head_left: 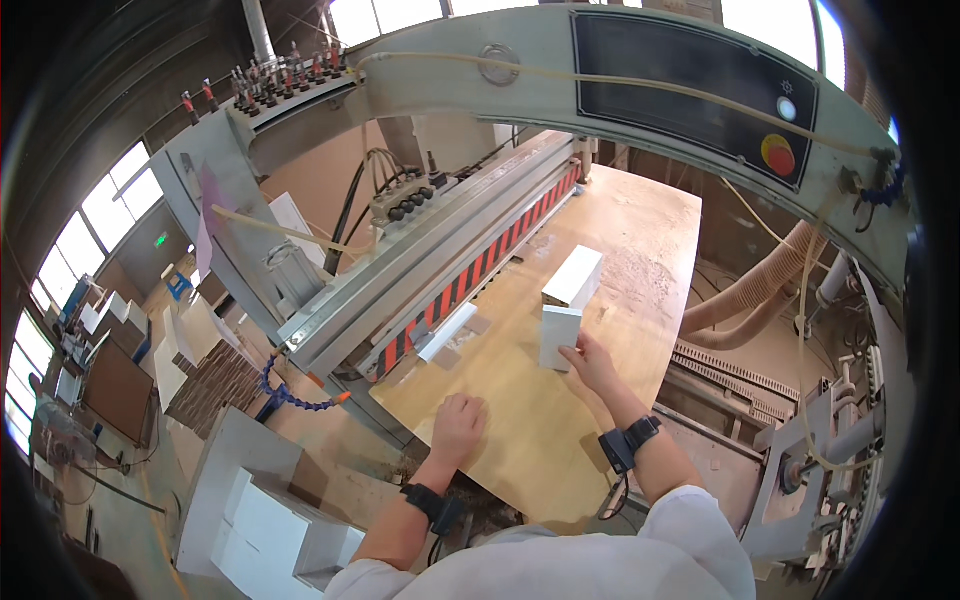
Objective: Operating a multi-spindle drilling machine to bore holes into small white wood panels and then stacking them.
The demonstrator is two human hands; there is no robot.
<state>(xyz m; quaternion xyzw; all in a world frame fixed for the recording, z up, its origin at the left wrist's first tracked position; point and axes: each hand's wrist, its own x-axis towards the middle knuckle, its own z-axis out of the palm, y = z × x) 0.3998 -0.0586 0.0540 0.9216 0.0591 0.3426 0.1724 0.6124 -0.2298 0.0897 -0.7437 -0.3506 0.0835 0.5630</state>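
My right hand (594,364) pinches the lower right edge of a small white panel (560,338), which stands tilted over the wooden tabletop (520,425). Just beyond it sits a white block-like stack of panels (575,275) with a brown near edge; whether the two touch I cannot tell. My left hand (459,424) rests on the tabletop at the near left, fingers curled in, with nothing seen in them. Between that hand and the machine beam, a narrow white strip (448,332) lies beside the red-and-black striped guard (480,285). Each wrist wears a black strapped device.
A metal machine beam (430,240) crosses the tabletop's left side. Overhead, an arch carries a dark control panel with a red button (778,155). White panels (270,535) stand low at left, near stacked boards (205,370). A ribbed hose (765,285) runs at right. Sawdust covers the far tabletop.
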